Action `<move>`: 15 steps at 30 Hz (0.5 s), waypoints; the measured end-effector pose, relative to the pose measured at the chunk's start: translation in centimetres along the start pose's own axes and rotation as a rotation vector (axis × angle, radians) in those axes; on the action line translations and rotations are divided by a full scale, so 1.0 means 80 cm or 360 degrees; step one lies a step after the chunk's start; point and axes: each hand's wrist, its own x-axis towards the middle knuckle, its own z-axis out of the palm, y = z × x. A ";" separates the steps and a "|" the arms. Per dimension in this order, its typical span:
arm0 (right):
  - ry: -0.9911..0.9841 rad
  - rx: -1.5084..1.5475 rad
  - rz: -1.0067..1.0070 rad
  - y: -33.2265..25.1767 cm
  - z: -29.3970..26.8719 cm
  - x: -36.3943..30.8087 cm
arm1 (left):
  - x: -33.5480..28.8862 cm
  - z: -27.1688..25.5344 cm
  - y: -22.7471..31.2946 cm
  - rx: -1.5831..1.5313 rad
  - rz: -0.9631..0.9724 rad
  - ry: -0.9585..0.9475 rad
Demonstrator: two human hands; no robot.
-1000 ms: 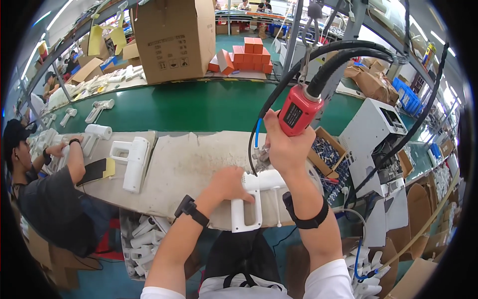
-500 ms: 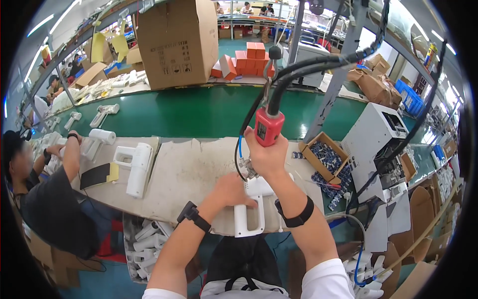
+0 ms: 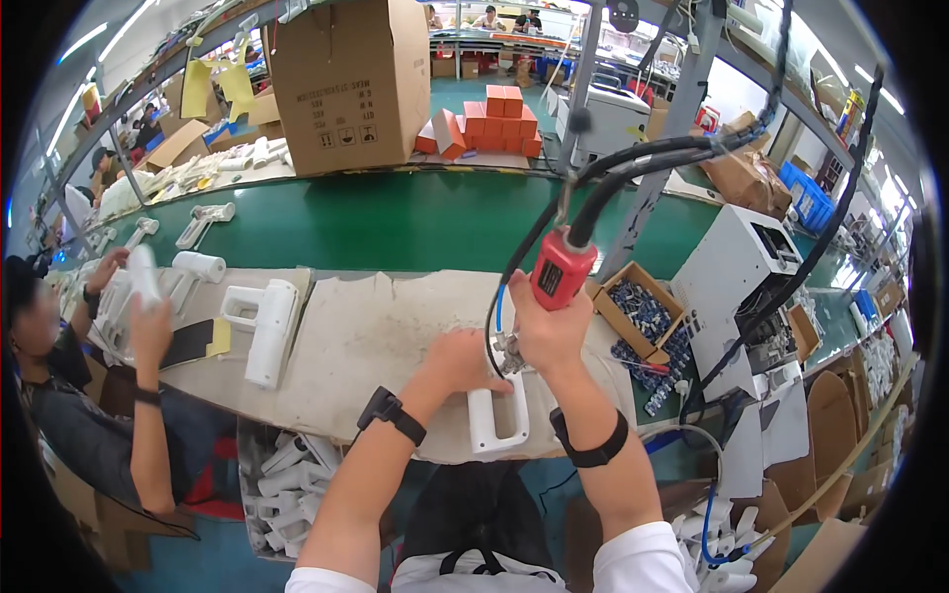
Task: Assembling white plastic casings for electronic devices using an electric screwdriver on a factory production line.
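My right hand (image 3: 554, 331) is wrapped round a red electric screwdriver (image 3: 562, 272) hanging from thick black cables. The screwdriver's metal nose (image 3: 507, 351) points down over a white plastic housing with a looped handle (image 3: 482, 420), close to the table's near edge. My left hand (image 3: 457, 361) is closed on the housing beside the nose, its thumb lying across the top of the handle. Both hands and the tool hide the housing's upper part, so I cannot tell whether the tip touches it. Another white housing (image 3: 272, 331) lies to the left.
A cardboard tray of small dark parts (image 3: 643, 316) sits to the right, beside a white machine (image 3: 736, 287). Across the back runs a green belt (image 3: 445, 222). A co-worker's hand (image 3: 151, 326) holds a white part at the left. White parts fill a bin (image 3: 287, 484) below the table.
My right hand and the screwdriver have shifted right and slightly nearer. The housing under my left hand has moved slightly away from me. The co-worker has raised a white part.
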 end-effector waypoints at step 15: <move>0.0027 0.0289 -0.0096 -0.057 0.036 0.034 | -0.065 0.049 -0.008 -0.0691 -0.0414 0.0311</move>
